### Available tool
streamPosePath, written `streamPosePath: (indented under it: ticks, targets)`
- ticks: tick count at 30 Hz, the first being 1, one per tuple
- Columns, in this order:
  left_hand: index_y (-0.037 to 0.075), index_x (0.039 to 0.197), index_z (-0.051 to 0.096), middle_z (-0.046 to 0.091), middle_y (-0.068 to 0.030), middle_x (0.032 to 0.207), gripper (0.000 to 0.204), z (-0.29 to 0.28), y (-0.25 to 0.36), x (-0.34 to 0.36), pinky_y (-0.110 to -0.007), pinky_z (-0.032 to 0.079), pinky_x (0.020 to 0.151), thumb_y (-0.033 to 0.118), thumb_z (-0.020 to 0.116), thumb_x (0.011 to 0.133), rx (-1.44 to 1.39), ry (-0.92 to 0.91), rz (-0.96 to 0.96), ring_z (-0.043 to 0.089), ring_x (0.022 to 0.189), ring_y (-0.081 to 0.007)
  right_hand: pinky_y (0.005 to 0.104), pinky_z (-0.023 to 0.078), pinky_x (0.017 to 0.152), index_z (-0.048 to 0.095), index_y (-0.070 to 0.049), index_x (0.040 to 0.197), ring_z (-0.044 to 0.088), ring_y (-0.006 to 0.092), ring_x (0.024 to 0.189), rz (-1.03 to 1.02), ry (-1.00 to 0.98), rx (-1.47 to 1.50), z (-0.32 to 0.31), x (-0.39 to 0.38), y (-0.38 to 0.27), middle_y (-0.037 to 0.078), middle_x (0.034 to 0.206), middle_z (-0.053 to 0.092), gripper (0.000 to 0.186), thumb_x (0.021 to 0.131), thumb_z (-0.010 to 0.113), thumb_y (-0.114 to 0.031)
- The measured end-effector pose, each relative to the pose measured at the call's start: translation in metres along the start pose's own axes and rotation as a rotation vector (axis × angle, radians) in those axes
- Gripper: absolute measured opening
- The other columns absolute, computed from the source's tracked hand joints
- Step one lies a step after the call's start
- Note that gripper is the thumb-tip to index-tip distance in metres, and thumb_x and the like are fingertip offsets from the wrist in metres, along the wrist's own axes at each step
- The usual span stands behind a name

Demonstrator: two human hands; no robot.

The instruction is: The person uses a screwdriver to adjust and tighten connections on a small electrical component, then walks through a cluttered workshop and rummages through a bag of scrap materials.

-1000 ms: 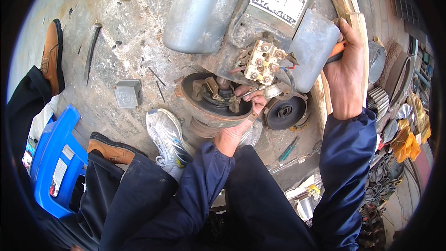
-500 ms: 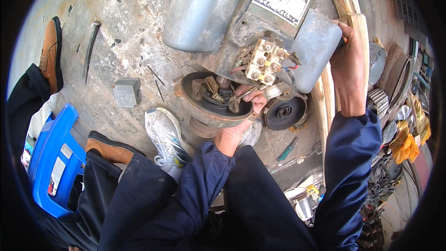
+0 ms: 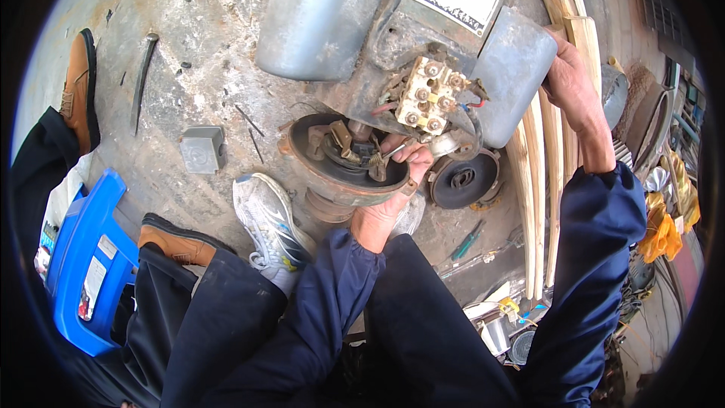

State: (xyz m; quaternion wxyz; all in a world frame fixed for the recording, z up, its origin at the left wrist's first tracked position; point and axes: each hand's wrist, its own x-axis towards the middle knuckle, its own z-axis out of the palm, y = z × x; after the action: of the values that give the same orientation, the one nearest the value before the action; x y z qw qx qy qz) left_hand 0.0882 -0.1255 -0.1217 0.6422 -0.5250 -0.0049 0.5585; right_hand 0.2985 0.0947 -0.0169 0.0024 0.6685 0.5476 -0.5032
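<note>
A grey motor [image 3: 387, 57] with a bolted plate lies in front of me. At its near end sits a round rusty end housing [image 3: 343, 193], with springs and contact parts [image 3: 347, 143] inside. My left hand [image 3: 396, 181] reaches around this housing, its fingers pinched on a thin metal rod [image 3: 395, 150] beside the springs. A cream terminal block [image 3: 430, 96] with screws and loose wires stands just above. My right hand [image 3: 578, 87] grips the far right side of a rounded grey metal cover [image 3: 513, 75]; its fingertips are hidden behind the cover.
A round black cap [image 3: 464, 180] and a green-handled screwdriver [image 3: 468, 240] lie near my foot. Wooden slats [image 3: 555, 181] run along the right. Leftward are a small grey box [image 3: 202, 149], a blue plastic stool [image 3: 87, 264] and another person's brown shoes [image 3: 181, 242].
My right forearm has swung outward to the right, with the hand still on the grey cover. The motor appears shifted slightly left in view. My left hand has barely moved.
</note>
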Motion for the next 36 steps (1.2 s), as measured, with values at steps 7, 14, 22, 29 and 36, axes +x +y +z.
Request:
streamPosePath:
  ticks: [7,14,22,29,36]
  targets:
    - [0.027,0.117,0.062,0.051,0.0046,0.076,0.017,0.000,-0.001,0.003,-0.035,0.038,0.084,0.036,0.062,0.102,0.012,-0.039,-0.015,0.053,0.076,-0.0152,0.0270,0.050,0.083,0.052,0.006,0.146,0.059,0.0124,0.084,0.037,0.046,0.322,0.008,-0.010,-0.007,0.005,0.096,0.064,0.052,0.102,0.062,-0.019]
    - [0.027,0.119,0.064,0.052,0.0053,0.076,0.020,-0.001,0.000,0.000,-0.035,0.038,0.084,0.038,0.062,0.102,0.048,0.003,0.006,0.053,0.076,-0.0148,0.0268,0.050,0.079,0.055,0.005,0.141,0.056,0.0124,0.081,0.032,0.018,0.446,0.011,-0.013,-0.009,0.005,0.097,0.062,0.048,0.099,0.065,-0.015]
    - [0.027,0.123,0.064,0.051,0.0062,0.076,0.024,-0.002,-0.002,0.001,-0.036,0.037,0.084,0.039,0.062,0.102,0.060,-0.028,0.032,0.052,0.075,-0.0137,0.0243,0.041,0.066,0.059,0.002,0.137,0.050,0.0092,0.075,0.065,0.047,0.237,0.009,-0.013,-0.018,0.003,0.093,0.060,0.043,0.098,0.066,-0.017]
    - [0.021,0.118,0.064,0.049,0.0075,0.075,0.023,-0.004,-0.002,0.000,-0.035,0.037,0.083,0.038,0.061,0.102,0.026,0.005,0.039,0.050,0.074,-0.0126,0.0239,0.040,0.067,0.062,0.000,0.135,0.048,0.0084,0.071,0.060,0.042,0.094,0.011,-0.014,-0.024,0.001,0.089,0.060,0.041,0.099,0.066,-0.019]
    - [0.019,0.116,0.064,0.049,0.0069,0.076,0.024,-0.001,-0.003,0.000,-0.036,0.036,0.084,0.038,0.061,0.102,0.043,-0.020,0.026,0.050,0.076,-0.0130,0.0236,0.048,0.074,0.062,0.000,0.127,0.057,0.0096,0.075,-0.007,0.051,0.390,0.018,-0.011,-0.005,0.003,0.089,0.063,0.031,0.100,0.064,-0.017]
